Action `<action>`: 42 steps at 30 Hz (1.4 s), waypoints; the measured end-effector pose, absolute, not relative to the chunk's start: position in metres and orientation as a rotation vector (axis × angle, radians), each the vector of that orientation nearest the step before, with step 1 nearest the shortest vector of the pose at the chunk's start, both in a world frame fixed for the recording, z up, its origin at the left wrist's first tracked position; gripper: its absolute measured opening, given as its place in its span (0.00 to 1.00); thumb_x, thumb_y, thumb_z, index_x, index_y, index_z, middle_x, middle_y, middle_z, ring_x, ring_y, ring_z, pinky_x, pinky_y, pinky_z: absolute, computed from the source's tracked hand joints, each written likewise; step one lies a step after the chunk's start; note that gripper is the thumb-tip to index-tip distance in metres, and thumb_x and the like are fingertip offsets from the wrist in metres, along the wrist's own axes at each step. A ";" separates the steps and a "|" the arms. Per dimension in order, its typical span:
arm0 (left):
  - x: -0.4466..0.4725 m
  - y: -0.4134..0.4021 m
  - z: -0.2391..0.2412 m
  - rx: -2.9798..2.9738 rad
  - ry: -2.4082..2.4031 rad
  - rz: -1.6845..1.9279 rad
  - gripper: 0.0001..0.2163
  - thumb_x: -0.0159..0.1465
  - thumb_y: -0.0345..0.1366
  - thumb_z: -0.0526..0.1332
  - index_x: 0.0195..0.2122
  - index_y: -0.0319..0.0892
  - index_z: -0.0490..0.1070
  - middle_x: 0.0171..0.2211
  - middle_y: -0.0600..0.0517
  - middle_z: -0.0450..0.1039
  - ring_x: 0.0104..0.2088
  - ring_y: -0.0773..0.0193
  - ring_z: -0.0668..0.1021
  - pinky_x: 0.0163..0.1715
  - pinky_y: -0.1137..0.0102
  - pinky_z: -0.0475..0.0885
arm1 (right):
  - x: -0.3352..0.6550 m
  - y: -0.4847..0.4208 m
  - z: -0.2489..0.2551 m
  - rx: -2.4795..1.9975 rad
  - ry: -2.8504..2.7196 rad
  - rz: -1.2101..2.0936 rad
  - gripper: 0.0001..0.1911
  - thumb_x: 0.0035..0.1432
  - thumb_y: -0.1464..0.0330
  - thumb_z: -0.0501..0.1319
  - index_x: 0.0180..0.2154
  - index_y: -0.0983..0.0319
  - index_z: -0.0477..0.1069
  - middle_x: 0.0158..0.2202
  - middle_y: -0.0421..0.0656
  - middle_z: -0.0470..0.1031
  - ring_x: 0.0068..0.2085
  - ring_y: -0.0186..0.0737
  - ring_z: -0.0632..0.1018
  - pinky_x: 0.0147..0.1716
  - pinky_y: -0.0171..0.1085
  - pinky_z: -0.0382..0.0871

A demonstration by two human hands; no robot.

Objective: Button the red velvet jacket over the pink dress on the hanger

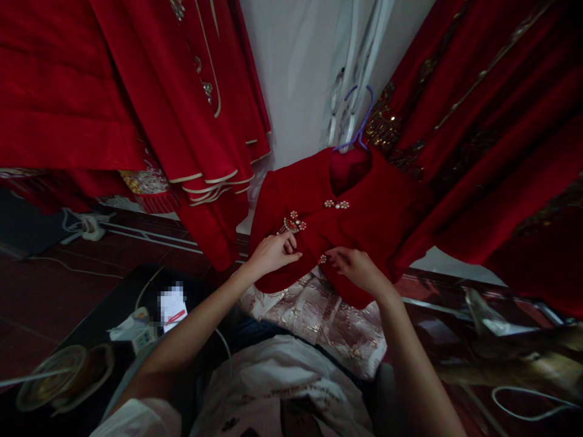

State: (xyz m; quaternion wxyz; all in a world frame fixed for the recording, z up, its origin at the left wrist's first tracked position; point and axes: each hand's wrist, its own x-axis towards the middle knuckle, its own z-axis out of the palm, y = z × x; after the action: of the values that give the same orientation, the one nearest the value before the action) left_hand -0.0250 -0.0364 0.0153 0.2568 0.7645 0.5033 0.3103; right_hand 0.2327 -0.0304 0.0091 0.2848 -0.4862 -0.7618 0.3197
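Note:
A small red velvet jacket [364,206] hangs in front of me on a purple hanger [357,121]. It has pearl knot buttons [337,204] and a jewelled fan-shaped clasp [294,223] on its front flap. My left hand [273,254] pinches the edge of the front flap just under that clasp, fingers closed on the cloth. My right hand [357,267] pinches the jacket's fabric beside a lower pearl button [323,259]. A pale gold brocade skirt [328,315] shows below the jacket's hem.
Red embroidered garments hang at the left [136,91] and right [492,121], with a white wall [296,73] between them. On the dark floor at the left lie a power strip [143,337], cables and a plastic-lidded cup [59,376]. White cloth [282,382] lies on my lap.

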 end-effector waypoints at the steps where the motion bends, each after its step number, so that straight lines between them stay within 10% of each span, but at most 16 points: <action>1: -0.023 -0.036 0.019 2.153 1.407 0.801 0.11 0.55 0.43 0.66 0.33 0.44 0.69 0.27 0.54 0.75 0.26 0.67 0.76 0.26 0.74 0.67 | 0.227 -0.030 0.007 -1.307 -2.064 0.787 0.12 0.62 0.69 0.53 0.39 0.60 0.75 0.31 0.44 0.79 0.31 0.38 0.81 0.30 0.35 0.75; 11: -0.035 -0.046 -0.010 1.980 1.172 0.784 0.12 0.55 0.36 0.67 0.39 0.43 0.69 0.34 0.52 0.76 0.33 0.67 0.78 0.32 0.73 0.74 | 0.206 -0.023 -0.015 -1.268 -2.082 0.548 0.13 0.47 0.68 0.67 0.35 0.60 0.67 0.33 0.41 0.73 0.34 0.37 0.76 0.35 0.36 0.69; 19: -0.035 -0.041 -0.017 1.749 1.078 0.840 0.10 0.56 0.32 0.65 0.39 0.40 0.72 0.35 0.50 0.77 0.34 0.68 0.79 0.35 0.73 0.74 | 0.201 -0.039 0.007 -0.957 -1.978 1.235 0.09 0.50 0.69 0.64 0.33 0.61 0.65 0.29 0.37 0.70 0.26 0.30 0.73 0.25 0.29 0.67; 42: -0.010 -0.039 -0.038 1.511 1.165 1.159 0.11 0.53 0.39 0.69 0.33 0.37 0.75 0.33 0.47 0.79 0.33 0.65 0.80 0.40 0.68 0.76 | 0.162 -0.038 -0.028 -1.035 -1.782 0.786 0.08 0.61 0.67 0.58 0.40 0.60 0.73 0.41 0.45 0.71 0.33 0.35 0.78 0.31 0.34 0.77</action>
State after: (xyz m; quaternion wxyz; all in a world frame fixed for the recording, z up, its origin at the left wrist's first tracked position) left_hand -0.0099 -0.0389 -0.0382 0.4390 0.6081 0.4689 0.4664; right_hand 0.1617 -0.0380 -0.0283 0.4511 -0.4187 -0.7211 0.3180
